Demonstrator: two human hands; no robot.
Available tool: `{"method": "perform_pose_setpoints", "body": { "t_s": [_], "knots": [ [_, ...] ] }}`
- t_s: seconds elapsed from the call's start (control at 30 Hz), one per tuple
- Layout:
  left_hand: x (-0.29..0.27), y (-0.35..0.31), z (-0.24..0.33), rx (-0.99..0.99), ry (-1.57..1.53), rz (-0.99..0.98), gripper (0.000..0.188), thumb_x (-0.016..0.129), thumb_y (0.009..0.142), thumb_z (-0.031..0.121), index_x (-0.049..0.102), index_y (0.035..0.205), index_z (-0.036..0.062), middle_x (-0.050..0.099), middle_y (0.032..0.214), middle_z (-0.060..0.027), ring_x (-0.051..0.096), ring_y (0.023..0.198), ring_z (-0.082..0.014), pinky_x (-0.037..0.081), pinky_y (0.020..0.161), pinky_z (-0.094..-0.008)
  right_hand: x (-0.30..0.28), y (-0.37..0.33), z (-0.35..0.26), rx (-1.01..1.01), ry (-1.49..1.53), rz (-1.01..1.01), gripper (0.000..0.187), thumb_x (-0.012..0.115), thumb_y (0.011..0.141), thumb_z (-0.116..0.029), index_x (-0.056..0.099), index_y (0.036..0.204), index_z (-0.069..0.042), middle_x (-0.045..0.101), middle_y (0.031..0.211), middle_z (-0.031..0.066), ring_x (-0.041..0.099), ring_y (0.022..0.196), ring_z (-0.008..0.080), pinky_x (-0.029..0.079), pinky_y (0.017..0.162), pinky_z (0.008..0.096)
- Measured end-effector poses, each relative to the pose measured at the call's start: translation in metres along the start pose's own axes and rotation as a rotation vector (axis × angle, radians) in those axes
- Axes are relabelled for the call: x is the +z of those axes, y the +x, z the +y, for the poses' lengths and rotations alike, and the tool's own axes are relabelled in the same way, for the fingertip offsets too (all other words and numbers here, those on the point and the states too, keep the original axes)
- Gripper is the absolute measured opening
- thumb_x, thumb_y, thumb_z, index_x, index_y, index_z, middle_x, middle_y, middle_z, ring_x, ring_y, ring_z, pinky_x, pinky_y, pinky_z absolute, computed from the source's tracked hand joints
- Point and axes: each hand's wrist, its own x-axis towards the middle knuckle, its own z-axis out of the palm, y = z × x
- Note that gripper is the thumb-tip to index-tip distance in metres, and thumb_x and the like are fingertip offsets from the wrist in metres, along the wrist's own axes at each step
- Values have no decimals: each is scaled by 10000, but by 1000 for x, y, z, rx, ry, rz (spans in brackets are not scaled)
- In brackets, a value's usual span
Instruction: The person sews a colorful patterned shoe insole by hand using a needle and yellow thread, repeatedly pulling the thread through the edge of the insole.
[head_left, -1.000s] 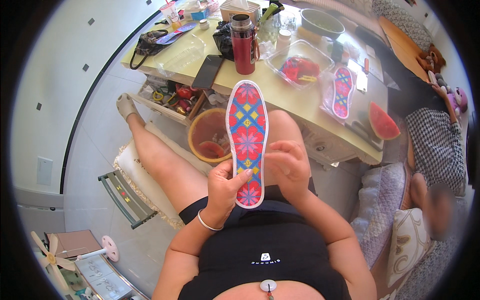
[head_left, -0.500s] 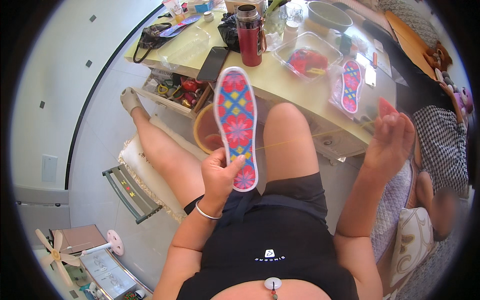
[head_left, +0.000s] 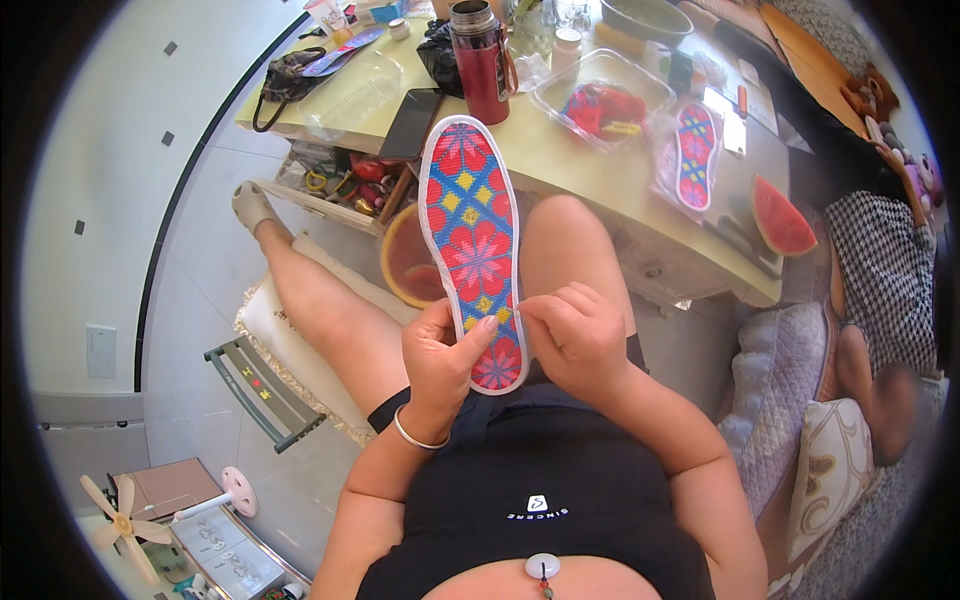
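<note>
An embroidered insole [head_left: 472,225], with red and pink flowers, blue lattice, yellow diamonds and a white rim, stands upright above my lap. My left hand [head_left: 435,350] grips its lower left part, thumb across the front. At the lower right edge of the insole, my right hand [head_left: 580,335] is closed in a pinch; whatever lies between its fingertips is too small to make out. On the table, a second patterned insole [head_left: 695,155] lies on clear plastic, near a clear plastic box [head_left: 541,100] of red and yellow thread [head_left: 603,108].
The table [head_left: 560,170] carries a red flask [head_left: 482,75], a phone [head_left: 411,124] and a watermelon slice [head_left: 782,217] at its right end. Below are an open drawer [head_left: 325,207], a round basin [head_left: 393,262] and a green stool [head_left: 262,393]. Another person in checks [head_left: 880,280] is at right.
My right hand has come in from the far right, where it drew a yellow thread taut, to the insole's edge. That thread no longer shows. The watermelon slice is now uncovered.
</note>
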Motion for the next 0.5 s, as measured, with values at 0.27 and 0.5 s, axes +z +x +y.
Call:
{"method": "perform_pose_setpoints", "body": {
  "t_s": [0.27,0.5],
  "knots": [
    [2,-1,1,19,4,-7,182,691,868,13,663,1035,-51,706,969,-76,637,821,-86,516,757,-237,3,-3,0,0,-19,-10,134,694,727,42,640,831,-21,588,667,85,573,581,267,459,520,360],
    [3,-2,-2,64,99,3,157,693,862,10,661,1005,-47,699,936,-59,630,794,-80,510,736,-233,4,-4,1,-16,-79,-13,109,679,721,-12,608,797,-46,523,635,60,545,573,242,447,494,354]
  ]
}}
